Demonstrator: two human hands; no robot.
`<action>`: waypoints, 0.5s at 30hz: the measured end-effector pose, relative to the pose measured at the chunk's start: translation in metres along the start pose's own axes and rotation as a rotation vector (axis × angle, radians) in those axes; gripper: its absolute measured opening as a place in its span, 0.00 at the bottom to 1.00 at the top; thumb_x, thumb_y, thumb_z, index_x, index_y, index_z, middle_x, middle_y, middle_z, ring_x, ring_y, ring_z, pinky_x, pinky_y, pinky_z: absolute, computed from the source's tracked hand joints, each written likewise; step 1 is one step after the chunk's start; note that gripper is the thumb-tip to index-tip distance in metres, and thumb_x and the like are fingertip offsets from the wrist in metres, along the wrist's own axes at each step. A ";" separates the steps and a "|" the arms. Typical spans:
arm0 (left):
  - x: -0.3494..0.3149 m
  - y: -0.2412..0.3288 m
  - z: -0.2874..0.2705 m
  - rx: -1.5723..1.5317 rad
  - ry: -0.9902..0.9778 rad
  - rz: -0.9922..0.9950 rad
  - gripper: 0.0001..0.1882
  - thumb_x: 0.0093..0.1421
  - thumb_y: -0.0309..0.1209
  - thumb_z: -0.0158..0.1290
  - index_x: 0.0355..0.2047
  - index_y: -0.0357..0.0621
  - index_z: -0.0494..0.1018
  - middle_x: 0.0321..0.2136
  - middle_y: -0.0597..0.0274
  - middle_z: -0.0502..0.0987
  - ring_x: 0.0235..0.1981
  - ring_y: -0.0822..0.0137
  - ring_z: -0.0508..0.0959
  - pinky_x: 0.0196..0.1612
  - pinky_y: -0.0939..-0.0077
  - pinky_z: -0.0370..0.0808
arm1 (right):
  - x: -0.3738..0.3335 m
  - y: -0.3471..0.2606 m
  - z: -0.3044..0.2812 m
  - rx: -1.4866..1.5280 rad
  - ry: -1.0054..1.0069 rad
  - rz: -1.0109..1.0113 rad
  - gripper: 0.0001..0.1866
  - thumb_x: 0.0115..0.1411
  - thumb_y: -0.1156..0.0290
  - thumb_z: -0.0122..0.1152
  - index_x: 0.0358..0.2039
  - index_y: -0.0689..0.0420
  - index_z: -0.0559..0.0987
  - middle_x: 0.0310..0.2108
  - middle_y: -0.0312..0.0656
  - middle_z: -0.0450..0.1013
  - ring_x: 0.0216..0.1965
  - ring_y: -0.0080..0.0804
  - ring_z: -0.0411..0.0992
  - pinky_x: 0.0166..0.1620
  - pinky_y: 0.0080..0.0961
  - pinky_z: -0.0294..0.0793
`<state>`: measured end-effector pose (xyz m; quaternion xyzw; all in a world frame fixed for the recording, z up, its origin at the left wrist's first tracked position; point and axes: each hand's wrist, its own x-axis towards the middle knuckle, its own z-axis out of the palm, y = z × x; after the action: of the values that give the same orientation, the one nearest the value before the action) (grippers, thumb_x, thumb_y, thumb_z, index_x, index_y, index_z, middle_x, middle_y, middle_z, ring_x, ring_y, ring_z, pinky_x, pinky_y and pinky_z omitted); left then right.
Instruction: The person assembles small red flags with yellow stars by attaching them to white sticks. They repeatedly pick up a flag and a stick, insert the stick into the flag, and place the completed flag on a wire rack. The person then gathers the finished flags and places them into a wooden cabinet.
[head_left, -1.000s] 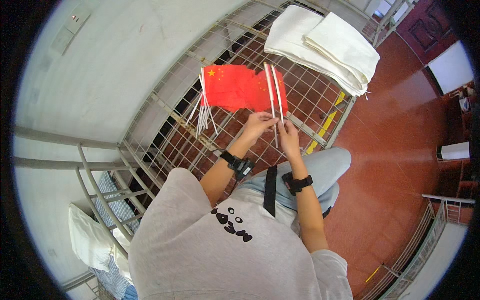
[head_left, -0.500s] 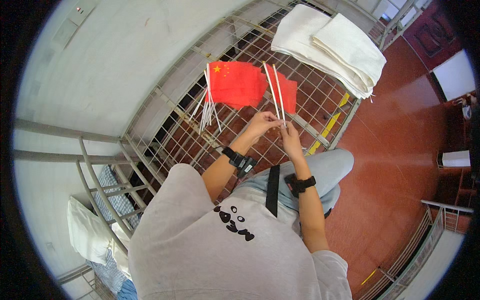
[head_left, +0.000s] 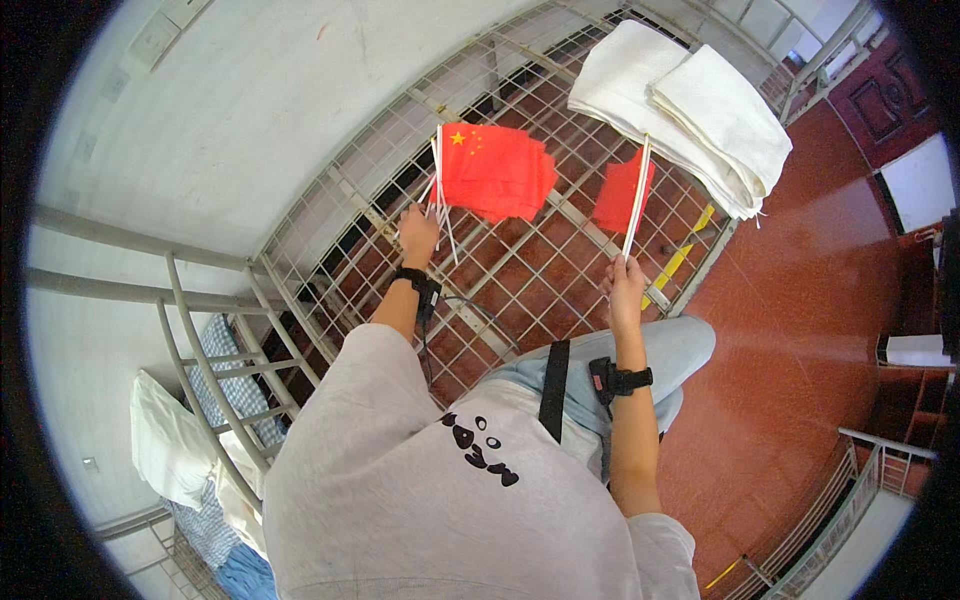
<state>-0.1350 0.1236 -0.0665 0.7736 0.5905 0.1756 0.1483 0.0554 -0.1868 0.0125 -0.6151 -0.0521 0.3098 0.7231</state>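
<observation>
A stack of small red flags (head_left: pixel 497 172) with yellow stars lies fanned on a metal mesh bed frame, its white sticks (head_left: pixel 448 228) gathered at the left. My left hand (head_left: pixel 418 237) is at these sticks, its fingers closed at their lower part; how many it pinches is hidden. Off to the right, my right hand (head_left: pixel 626 284) grips the lower ends of white sticks, held close together and upright. From them hang red flags (head_left: pixel 621 195), apart from the stack. Both wrists wear black straps with small devices.
Folded white cloths (head_left: pixel 690 115) lie at the far right of the mesh bed frame (head_left: pixel 525 262). A pale wall (head_left: pixel 230 130) runs along the left, above a metal guard rail (head_left: pixel 215 375). Reddish-brown floor (head_left: pixel 790 320) extends to the right. My legs are just below the mesh.
My hands, together before at the held flags, have parted. The left has moved left to the stack's sticks; the right has carried its flags rightward, near the white cloths. The view has shifted slightly.
</observation>
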 end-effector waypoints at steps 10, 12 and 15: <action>0.001 0.026 0.002 0.099 -0.146 -0.023 0.16 0.52 0.41 0.52 0.30 0.39 0.74 0.30 0.48 0.75 0.32 0.51 0.76 0.34 0.57 0.72 | -0.006 0.000 0.002 -0.046 -0.039 0.020 0.09 0.64 0.67 0.42 0.30 0.58 0.66 0.18 0.29 0.55 0.15 0.14 0.51 0.18 0.13 0.52; 0.002 0.018 0.002 0.109 -0.094 0.033 0.14 0.52 0.39 0.53 0.22 0.38 0.74 0.23 0.50 0.75 0.25 0.50 0.76 0.27 0.59 0.73 | -0.006 -0.001 0.002 -0.036 -0.067 0.028 0.09 0.64 0.67 0.42 0.30 0.58 0.66 0.18 0.29 0.56 0.15 0.14 0.51 0.19 0.13 0.53; -0.001 0.024 -0.011 -0.070 -0.056 0.008 0.14 0.51 0.38 0.53 0.21 0.38 0.74 0.21 0.49 0.75 0.25 0.51 0.76 0.26 0.60 0.72 | -0.004 0.001 0.001 -0.040 -0.079 0.012 0.10 0.63 0.66 0.42 0.30 0.59 0.67 0.17 0.31 0.58 0.15 0.16 0.55 0.18 0.15 0.56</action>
<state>-0.1197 0.1162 -0.0460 0.7749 0.5766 0.1749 0.1912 0.0517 -0.1883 0.0133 -0.6169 -0.0830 0.3373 0.7062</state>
